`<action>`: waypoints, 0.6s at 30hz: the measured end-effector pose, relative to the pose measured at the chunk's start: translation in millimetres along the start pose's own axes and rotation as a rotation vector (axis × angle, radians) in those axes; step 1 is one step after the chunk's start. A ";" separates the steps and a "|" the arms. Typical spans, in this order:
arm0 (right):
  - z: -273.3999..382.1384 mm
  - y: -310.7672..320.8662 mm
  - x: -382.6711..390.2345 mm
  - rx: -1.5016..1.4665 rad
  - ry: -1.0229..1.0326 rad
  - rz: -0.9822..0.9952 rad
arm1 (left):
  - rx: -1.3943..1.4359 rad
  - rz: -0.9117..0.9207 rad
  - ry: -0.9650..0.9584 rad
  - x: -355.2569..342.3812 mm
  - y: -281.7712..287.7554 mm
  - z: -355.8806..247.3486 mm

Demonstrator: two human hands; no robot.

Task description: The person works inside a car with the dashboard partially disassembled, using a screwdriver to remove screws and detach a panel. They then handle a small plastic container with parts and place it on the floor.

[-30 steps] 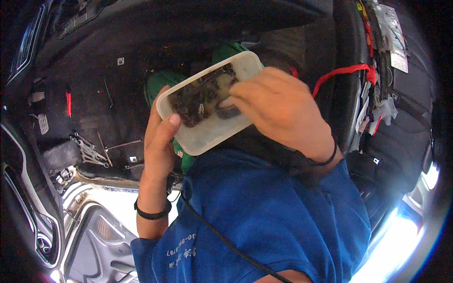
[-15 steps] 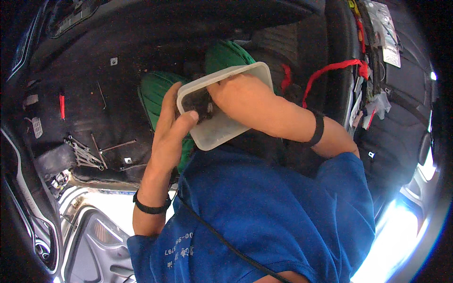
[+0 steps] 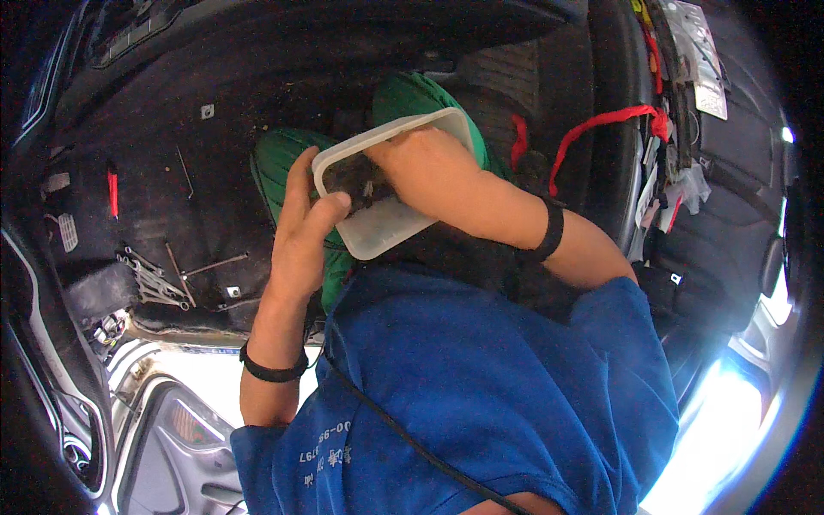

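A translucent white plastic box [image 3: 378,233] is tilted above my green-trousered knees. My left hand [image 3: 300,236] grips its left side, thumb over the rim and fingers along the outside. Inside the box lie small dark pieces [image 3: 356,182], too blurred to name. My right hand [image 3: 412,159] reaches down into the box among them. Its fingers are hidden by the back of the hand and the box wall, so what they hold cannot be seen.
Several wrenches [image 3: 154,281] and a T-shaped rod [image 3: 215,264] lie on the dark carpeted floor at left. Close by are a red-handled tool [image 3: 112,190] and a thin hooked rod [image 3: 185,172]. At right, a red strap [image 3: 592,129] hangs beside plastic bags [image 3: 687,190].
The box and both hands have shifted slightly left and toward the far side. My right hand stays inside the box, and my left keeps its hold.
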State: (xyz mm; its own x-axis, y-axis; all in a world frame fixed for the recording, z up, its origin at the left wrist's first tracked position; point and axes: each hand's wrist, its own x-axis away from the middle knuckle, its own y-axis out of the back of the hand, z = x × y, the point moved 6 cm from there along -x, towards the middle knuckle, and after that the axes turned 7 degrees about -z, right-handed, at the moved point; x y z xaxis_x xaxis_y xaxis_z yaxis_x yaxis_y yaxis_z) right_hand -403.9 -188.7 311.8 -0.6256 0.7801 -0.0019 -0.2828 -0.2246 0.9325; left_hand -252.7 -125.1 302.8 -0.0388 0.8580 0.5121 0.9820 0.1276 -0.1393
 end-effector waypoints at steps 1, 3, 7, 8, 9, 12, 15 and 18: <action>0.0 -2.0 -0.5 -0.022 -0.012 0.013 | 0.017 -0.020 0.010 -1.1 1.9 2.4; 2.2 -2.2 -1.5 -0.049 0.000 -0.003 | 0.043 -0.040 0.029 -1.2 5.0 6.6; 6.0 -0.8 -1.9 -0.011 -0.024 0.006 | 0.082 -0.033 0.068 -1.3 7.5 13.4; 6.5 -0.7 -1.8 0.004 -0.043 0.029 | 0.093 -0.028 0.080 -1.9 7.0 15.1; 7.2 -0.2 -1.2 0.020 -0.062 0.052 | 0.079 -0.026 0.068 -2.5 6.2 15.4; 10.4 0.5 -0.5 0.091 -0.081 0.125 | 0.054 -0.020 0.049 -4.3 3.5 15.4; 10.9 3.1 -2.5 0.100 -0.058 0.116 | 0.054 0.002 0.049 -2.8 1.3 12.3; 4.5 2.9 -3.6 0.119 -0.058 0.096 | 0.023 0.036 0.036 1.7 0.0 6.1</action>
State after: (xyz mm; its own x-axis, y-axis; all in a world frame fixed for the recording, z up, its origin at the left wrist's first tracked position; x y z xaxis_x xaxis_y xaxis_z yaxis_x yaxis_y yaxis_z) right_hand -399.2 -189.6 316.1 -0.6014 0.7917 0.1073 -0.1333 -0.2319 0.9635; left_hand -253.8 -120.6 298.5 0.0033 0.8438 0.5366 0.9781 0.1090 -0.1775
